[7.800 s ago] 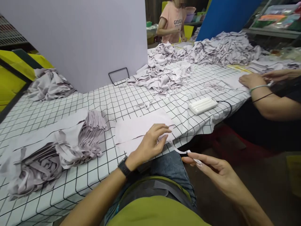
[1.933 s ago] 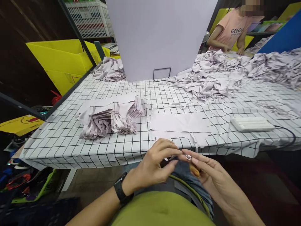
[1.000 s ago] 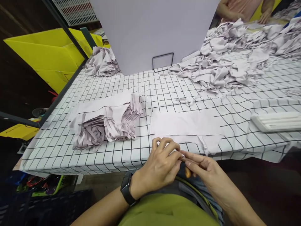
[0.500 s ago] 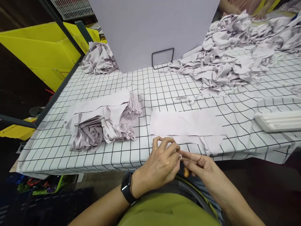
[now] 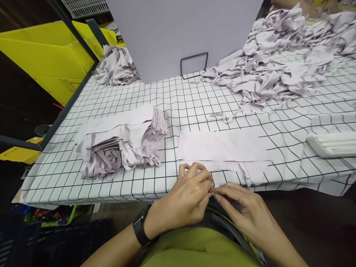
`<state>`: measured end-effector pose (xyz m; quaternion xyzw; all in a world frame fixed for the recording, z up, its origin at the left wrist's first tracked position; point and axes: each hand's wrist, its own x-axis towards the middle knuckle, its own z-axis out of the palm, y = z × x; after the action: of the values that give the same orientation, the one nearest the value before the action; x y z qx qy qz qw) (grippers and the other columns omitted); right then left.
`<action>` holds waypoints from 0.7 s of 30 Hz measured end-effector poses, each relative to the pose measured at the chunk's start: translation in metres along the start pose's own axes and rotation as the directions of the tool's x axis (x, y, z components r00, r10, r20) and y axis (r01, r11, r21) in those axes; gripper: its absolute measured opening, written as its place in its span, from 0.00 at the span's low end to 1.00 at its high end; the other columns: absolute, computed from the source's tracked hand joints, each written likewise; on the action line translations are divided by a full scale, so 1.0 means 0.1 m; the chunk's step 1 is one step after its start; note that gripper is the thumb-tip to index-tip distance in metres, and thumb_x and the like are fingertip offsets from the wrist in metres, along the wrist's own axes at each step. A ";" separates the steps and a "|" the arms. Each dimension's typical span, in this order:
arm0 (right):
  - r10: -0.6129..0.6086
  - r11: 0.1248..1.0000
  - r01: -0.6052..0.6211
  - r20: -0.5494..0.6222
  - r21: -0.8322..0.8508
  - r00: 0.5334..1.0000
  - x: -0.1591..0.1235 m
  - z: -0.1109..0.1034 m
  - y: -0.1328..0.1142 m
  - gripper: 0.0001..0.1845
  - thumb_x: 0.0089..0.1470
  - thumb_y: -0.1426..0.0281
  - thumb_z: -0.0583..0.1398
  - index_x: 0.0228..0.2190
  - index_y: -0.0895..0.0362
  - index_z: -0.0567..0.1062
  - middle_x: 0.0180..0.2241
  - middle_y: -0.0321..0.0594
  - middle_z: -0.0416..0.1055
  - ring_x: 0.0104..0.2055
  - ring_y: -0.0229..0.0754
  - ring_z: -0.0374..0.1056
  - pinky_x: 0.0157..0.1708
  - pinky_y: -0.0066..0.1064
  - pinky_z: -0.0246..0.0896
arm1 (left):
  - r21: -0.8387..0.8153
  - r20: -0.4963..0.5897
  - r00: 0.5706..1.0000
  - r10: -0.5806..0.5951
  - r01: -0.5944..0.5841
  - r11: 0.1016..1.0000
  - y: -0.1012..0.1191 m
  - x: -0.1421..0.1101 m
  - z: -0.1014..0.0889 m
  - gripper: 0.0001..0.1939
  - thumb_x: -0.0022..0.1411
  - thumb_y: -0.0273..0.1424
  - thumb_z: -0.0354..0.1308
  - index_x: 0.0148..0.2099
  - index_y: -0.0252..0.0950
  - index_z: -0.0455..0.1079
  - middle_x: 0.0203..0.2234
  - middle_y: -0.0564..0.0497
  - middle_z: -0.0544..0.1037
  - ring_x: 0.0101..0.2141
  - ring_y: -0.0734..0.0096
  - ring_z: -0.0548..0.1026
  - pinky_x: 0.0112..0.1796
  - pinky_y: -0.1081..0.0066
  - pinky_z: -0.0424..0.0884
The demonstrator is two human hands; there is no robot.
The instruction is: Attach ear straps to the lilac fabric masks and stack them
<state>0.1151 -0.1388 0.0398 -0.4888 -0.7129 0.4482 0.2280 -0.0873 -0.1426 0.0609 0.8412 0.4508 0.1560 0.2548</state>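
Pinkish-white cloth (image 5: 222, 146) on the near side looks light and soft, best gripped by its strap (image 5: 244, 172); left hand (image 5: 185, 196) and right hand (image 5: 246, 207) pinch a tiny piece (image 5: 213, 193), mostly hidden.

Hands (image 5: 186, 198) at the near edge of the table (image 5: 172, 96), flat cloth piece (image 5: 219, 146) just beyond them, cloth stack (image 5: 125, 141) to its left, device (image 5: 333, 144) to its right, panel (image 5: 183, 29) behind, left cloth heap (image 5: 116, 66) and right cloth heap (image 5: 278, 74) flanking it

Flat panel (image 5: 222, 145) is showing smooth, matt cloth; heaped pieces (image 5: 274, 78), crumpled cloth; white case (image 5: 333, 144) is resembling ribbed plastic; wire stand (image 5: 194, 56) is looking metallic.
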 end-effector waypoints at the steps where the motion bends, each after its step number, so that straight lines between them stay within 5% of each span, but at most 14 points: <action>1: -0.048 0.999 0.048 -0.013 -0.017 0.999 0.01 -0.01 -0.01 0.14 0.62 0.64 0.58 0.34 0.52 0.84 0.37 0.43 0.78 0.38 0.45 0.75 0.37 0.29 0.68 | 0.019 0.042 0.999 -0.009 0.008 1.000 0.01 0.00 -0.03 0.06 0.68 0.21 0.50 0.38 0.35 0.65 0.40 0.47 0.74 0.48 0.59 0.67 0.49 0.55 0.62; 4: -0.048 0.999 0.048 0.004 -0.007 0.999 0.03 0.01 -0.02 0.14 0.62 0.64 0.58 0.31 0.53 0.83 0.36 0.42 0.79 0.36 0.44 0.75 0.35 0.29 0.68 | 0.012 0.094 0.995 -0.034 0.033 0.999 0.00 0.02 -0.09 0.07 0.68 0.21 0.50 0.38 0.35 0.65 0.38 0.48 0.74 0.47 0.59 0.67 0.49 0.53 0.63; 8: 0.177 0.967 -0.180 0.033 0.178 0.984 0.05 0.06 0.01 0.15 0.59 0.58 0.62 0.31 0.54 0.83 0.28 0.39 0.78 0.31 0.43 0.72 0.31 0.29 0.66 | -0.090 0.007 0.998 -0.069 0.070 0.993 -0.12 0.06 -0.06 0.05 0.71 0.26 0.53 0.39 0.38 0.67 0.37 0.51 0.76 0.45 0.62 0.70 0.50 0.56 0.63; 13: 0.519 0.681 -0.431 0.026 0.592 0.854 0.14 0.06 0.05 0.19 0.48 0.53 0.71 0.28 0.57 0.84 0.27 0.42 0.78 0.26 0.38 0.67 0.25 0.26 0.61 | 0.109 -0.191 0.979 -0.077 0.099 0.989 -0.37 0.26 0.10 0.06 0.69 0.25 0.55 0.47 0.35 0.71 0.48 0.44 0.75 0.49 0.57 0.70 0.49 0.58 0.67; 17: 0.557 0.513 -0.440 0.104 0.737 0.824 0.28 0.03 0.02 0.22 0.38 0.54 0.77 0.27 0.59 0.84 0.29 0.44 0.78 0.28 0.37 0.68 0.25 0.24 0.63 | 0.257 -0.187 0.981 -0.058 0.106 0.961 -0.49 0.42 0.19 0.06 0.70 0.26 0.55 0.44 0.35 0.73 0.45 0.45 0.75 0.46 0.57 0.70 0.44 0.58 0.68; 21: 0.618 0.433 -0.432 0.088 0.791 0.782 0.42 0.05 -0.04 0.24 0.30 0.55 0.79 0.23 0.60 0.83 0.23 0.40 0.74 0.24 0.34 0.64 0.21 0.23 0.60 | 0.211 -0.248 0.965 -0.085 0.140 0.968 -0.54 0.51 0.22 0.08 0.69 0.24 0.54 0.41 0.35 0.74 0.40 0.47 0.77 0.42 0.60 0.71 0.41 0.60 0.67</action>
<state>0.0914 -0.1033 0.0357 -0.5832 -0.2282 0.7021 0.3389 -0.0854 -0.0814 0.0139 0.8129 0.5401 0.1879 0.1103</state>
